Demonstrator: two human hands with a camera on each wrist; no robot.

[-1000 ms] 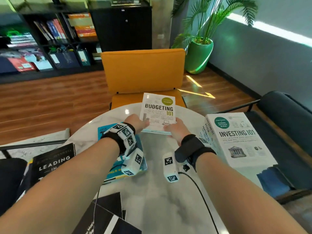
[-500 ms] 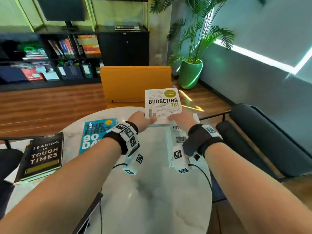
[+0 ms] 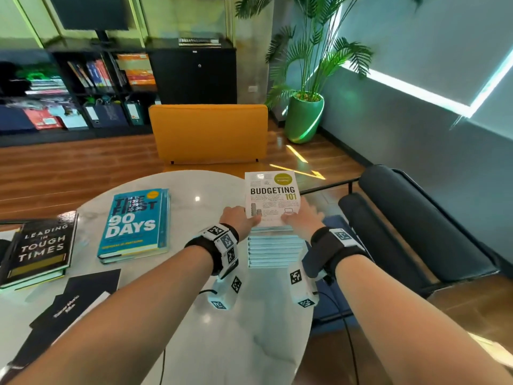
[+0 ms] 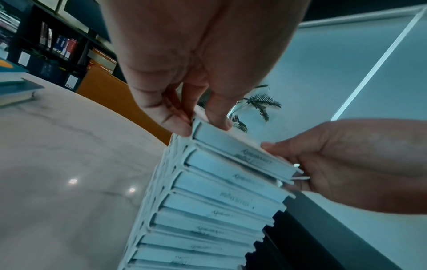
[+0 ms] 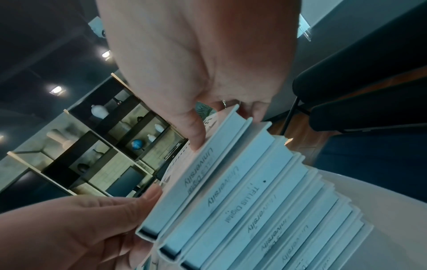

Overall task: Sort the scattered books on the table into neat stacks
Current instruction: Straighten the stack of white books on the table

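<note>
The white "Budgeting 101" book [image 3: 272,197] lies on top of a tall stack of white books [image 3: 274,252] at the right edge of the round marble table [image 3: 194,343]. My left hand [image 3: 240,220] pinches the book's near left corner, thumb on the cover. My right hand [image 3: 301,219] grips its near right corner. In the left wrist view the left fingers [image 4: 175,126] clamp the top book [image 4: 240,151] against the stack [image 4: 208,215]. In the right wrist view the right thumb [image 5: 196,138] presses on the top book's cover [image 5: 182,193].
A blue "The First 90 Days" stack [image 3: 136,226] lies left of centre. The black "Leading in Tough Times" stack [image 3: 41,250] sits at the table's left edge, with loose black booklets [image 3: 77,298] in front. An orange chair [image 3: 208,134] stands behind and a dark bench [image 3: 416,232] to the right.
Both hands carried the "Budgeting 101" book from the table's far middle to the right and lowered it onto the white stack, covering "Investing 101".
</note>
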